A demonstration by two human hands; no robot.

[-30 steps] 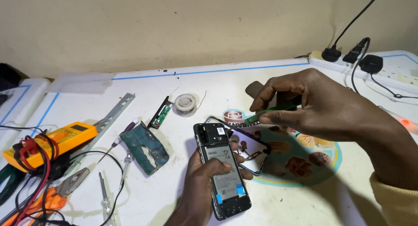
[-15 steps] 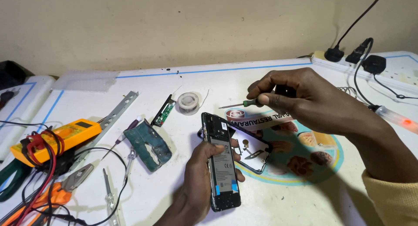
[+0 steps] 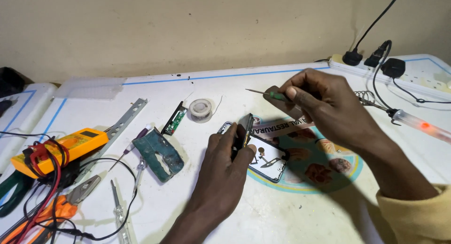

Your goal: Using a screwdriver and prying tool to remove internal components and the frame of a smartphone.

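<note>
My left hand [image 3: 225,173] grips an opened phone [image 3: 246,130], turned on edge so only its thin side shows. Under it lies a detached phone back frame [image 3: 270,158] with small screws and a metal blade inside it, resting on a round printed mat [image 3: 324,171]. My right hand [image 3: 329,110] holds a small green-handled screwdriver [image 3: 268,93] above the mat, tip pointing left, clear of the phone.
A solder spool [image 3: 201,108], a small green circuit board [image 3: 174,118], a teal foam block [image 3: 157,153], a metal bracket [image 3: 123,122], a yellow multimeter [image 3: 61,147] with red and black leads, orange pliers [image 3: 61,206] and loose screwdrivers lie left. A soldering iron [image 3: 413,122] and power strip [image 3: 404,77] sit right.
My left hand has tipped the phone from face-up onto its edge. My right hand has lifted the screwdriver up and away from the phone.
</note>
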